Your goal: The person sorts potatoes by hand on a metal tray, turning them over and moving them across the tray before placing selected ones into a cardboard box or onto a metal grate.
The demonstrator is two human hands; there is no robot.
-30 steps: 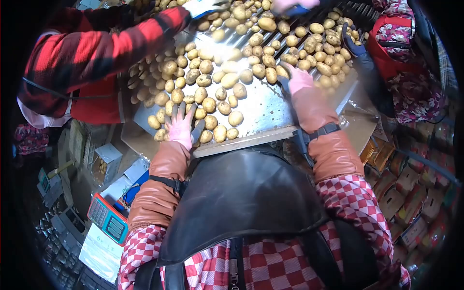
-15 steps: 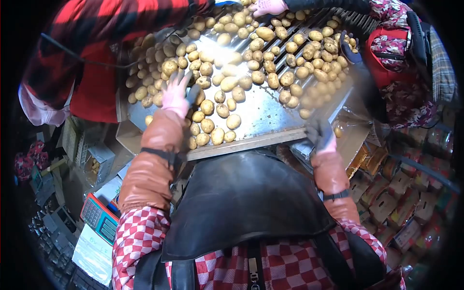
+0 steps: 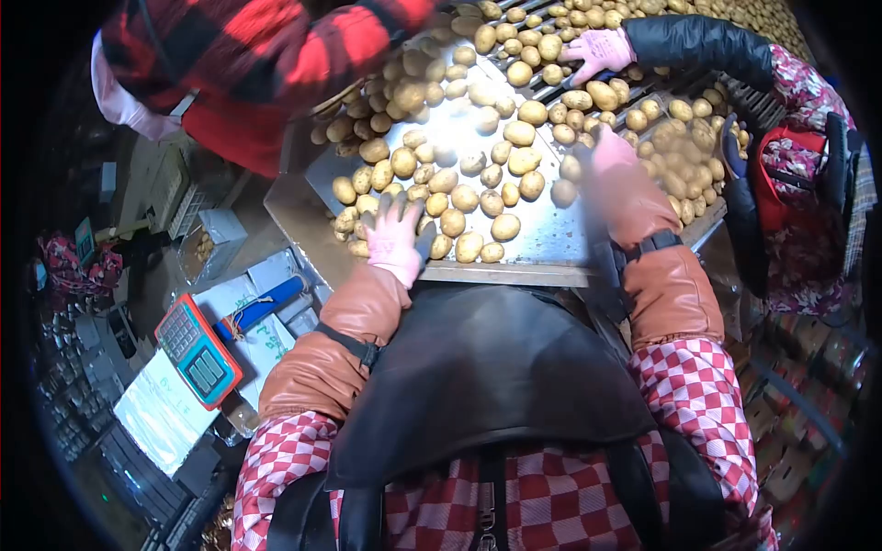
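Observation:
My left hand (image 3: 395, 241), in a pink glove with dark fingertips, lies with fingers spread against potatoes (image 3: 452, 221) by the near left edge of the metal sorting table (image 3: 547, 241). It grips none of them. Over the table's right half, my right hand (image 3: 613, 154) is smeared by motion next to more potatoes (image 3: 564, 165). Its fingers cannot be made out, nor whether they hold anything. Loose potatoes cover much of the shiny surface, and bright glare hides part of it.
A co-worker's pink-gloved hand (image 3: 599, 50) rests among potatoes on the rollers (image 3: 551, 92) at the back. Another person's red checked sleeve (image 3: 358, 41) reaches in from the left. A wooden rim (image 3: 501, 274) borders the near edge. An orange-framed scale or calculator (image 3: 199, 353) lies at the left.
My right hand has moved from the table's near right corner up and inward over the potatoes. My left hand has drawn back toward the near edge. The head view has shifted.

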